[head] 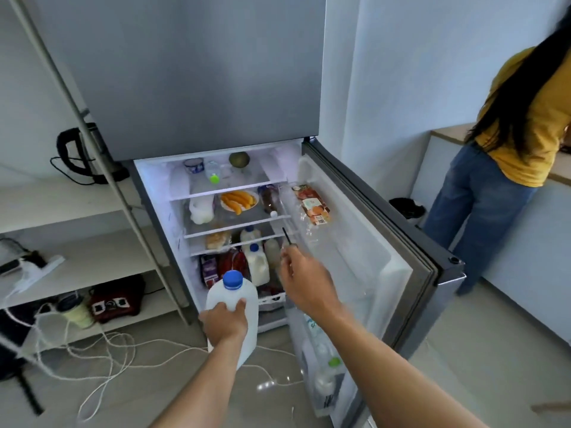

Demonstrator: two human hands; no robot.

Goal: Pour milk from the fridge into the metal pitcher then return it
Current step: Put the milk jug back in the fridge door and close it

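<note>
My left hand (227,324) grips a white milk jug (234,307) with a blue cap by its body, upright, just in front of the open fridge (216,88). The jug is level with the lower shelves. My right hand (304,274) reaches toward the fridge's right inner side, blurred, with loosely curled fingers and nothing visible in them. A thin dark strip stands just above its fingertips. Two more blue-capped milk jugs (258,264) stand on the lower shelf. No metal pitcher is in view.
The fridge door (386,242) hangs open to the right, with bottles in its bottom rack. A person in a yellow top (522,125) stands at a counter on the right. White shelves (77,211) with a kettle are on the left. Cords (102,359) lie on the floor.
</note>
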